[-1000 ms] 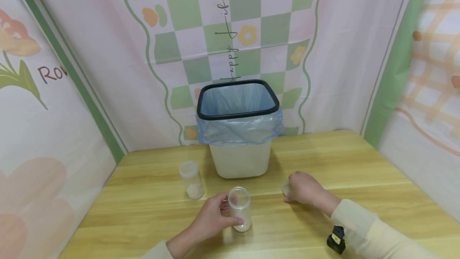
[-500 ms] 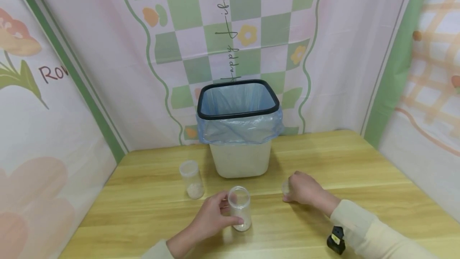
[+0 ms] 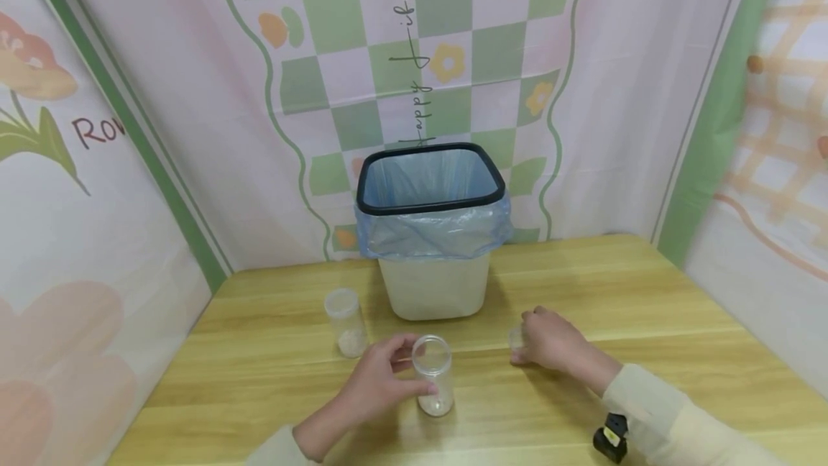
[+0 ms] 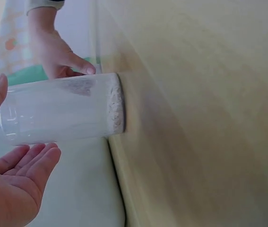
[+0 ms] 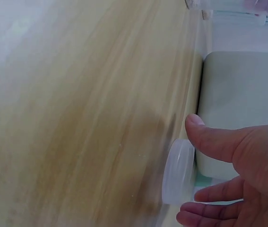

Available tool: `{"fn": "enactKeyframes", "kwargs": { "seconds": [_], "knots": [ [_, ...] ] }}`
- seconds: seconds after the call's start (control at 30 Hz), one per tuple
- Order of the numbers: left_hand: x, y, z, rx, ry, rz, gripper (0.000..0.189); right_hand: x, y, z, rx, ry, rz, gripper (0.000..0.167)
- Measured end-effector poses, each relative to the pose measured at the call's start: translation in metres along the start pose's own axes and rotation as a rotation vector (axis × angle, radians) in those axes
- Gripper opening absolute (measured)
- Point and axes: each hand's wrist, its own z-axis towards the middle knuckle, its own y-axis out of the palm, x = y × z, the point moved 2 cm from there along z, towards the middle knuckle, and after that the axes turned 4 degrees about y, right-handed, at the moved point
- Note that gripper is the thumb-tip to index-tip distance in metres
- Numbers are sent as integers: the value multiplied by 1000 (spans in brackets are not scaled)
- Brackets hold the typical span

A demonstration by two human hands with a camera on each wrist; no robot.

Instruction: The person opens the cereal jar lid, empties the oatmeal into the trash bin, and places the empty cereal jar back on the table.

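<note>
Hands, two. The left hand (image 3: 382, 380) has its fingers parted and loosely bent around the first of two vessels, an uncapped cylindrical jar of transparent plastic (image 3: 440, 377), upright on the yellowish wood-grain table (image 3: 259, 394); whether thumb or fingers press on it cannot be told. The jar stands at 3 o'clock from that hand, with a white layer at its base. The right hand (image 3: 550, 336) has thumb and fingers apart, straddling one round frosted plastic lid (image 5: 178, 172), which lies flat on the table at 2 o'clock from the uncapped jar; no grip on it shows.

Second vessel: a transparent cylindrical jar with a frosted top (image 3: 347, 322), upright at 10 o'clock from the first, white matter at its bottom.

Bins, one: an off-white tapered bin (image 3: 436, 290), at 12 o'clock from the uncapped jar. It carries one black rounded-square rim (image 3: 430, 207) and one translucent blue plastic liner (image 3: 433, 236) folded over its outside. One small black device (image 3: 610, 439) with a yellow mark sits by the right sleeve, at 4 o'clock from the uncapped jar.

In the way: the left fingers reach between the two jars, and the right hand hides most of the lid from the head view. Beyond the bin hangs a green-and-white checked cloth (image 3: 333, 16)
</note>
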Motion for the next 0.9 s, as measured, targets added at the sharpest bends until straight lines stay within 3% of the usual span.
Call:
{"fn": "enactKeyframes", "kwargs": {
  "seconds": [0.37, 0.9],
  "knots": [
    [5, -1, 6, 8, 5, 8, 56, -9, 0, -15, 65, -34, 118, 76],
    [5, 1, 5, 71, -12, -27, 50, -35, 2, -31, 29, -43, 189, 80]
  ]
}}
